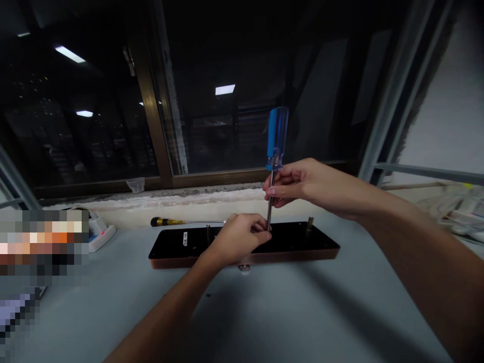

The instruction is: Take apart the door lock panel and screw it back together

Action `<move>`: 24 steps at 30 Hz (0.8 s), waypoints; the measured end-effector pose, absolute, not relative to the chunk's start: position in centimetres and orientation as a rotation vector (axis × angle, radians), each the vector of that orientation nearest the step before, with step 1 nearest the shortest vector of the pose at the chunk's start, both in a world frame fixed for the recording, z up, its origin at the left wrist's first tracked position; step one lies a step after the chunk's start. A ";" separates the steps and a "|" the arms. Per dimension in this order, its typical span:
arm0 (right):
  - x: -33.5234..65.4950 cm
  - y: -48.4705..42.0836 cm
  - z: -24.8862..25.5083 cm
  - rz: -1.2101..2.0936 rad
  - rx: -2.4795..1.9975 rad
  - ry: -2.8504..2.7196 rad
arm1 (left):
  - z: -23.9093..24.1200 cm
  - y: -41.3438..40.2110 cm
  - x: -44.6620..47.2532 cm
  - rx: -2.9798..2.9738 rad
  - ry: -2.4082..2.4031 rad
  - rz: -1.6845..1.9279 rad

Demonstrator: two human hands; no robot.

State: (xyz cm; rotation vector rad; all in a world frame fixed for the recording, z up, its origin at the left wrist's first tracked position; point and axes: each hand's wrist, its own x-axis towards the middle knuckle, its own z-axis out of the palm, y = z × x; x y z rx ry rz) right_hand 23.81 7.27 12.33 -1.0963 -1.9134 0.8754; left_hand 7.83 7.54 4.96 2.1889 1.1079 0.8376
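Note:
My right hand (293, 182) pinches the metal shaft of a screwdriver (277, 136) with a clear and blue handle. The screwdriver stands nearly upright, its handle above my fingers and its tip pointing down. My left hand (244, 233) is closed at the lower end of the shaft, thumb and fingers together, resting over a long black panel (291, 237) with a copper-brown edge. What the left fingers pinch, and the screwdriver's tip, are hidden. Brass posts (310, 224) rise from the panel, and a small white label (185, 239) sits on its left part.
Behind the panel lies a second screwdriver (166, 222) with a black and yellow handle. A white power strip (102, 237) is at the left, beside a blurred area. A clear plastic cup (136, 185) stands on the window ledge. Bundled cables (454, 212) lie at the right.

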 end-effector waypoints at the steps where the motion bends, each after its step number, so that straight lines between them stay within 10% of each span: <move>1: 23.9 7.3 12.3 0.876 -1.089 -1.926 | 5.0 7.5 7.9 2.193 1.112 0.836; 24: 22.8 7.2 12.1 0.597 -1.064 -2.056 | 4.6 7.8 8.8 2.054 1.250 1.093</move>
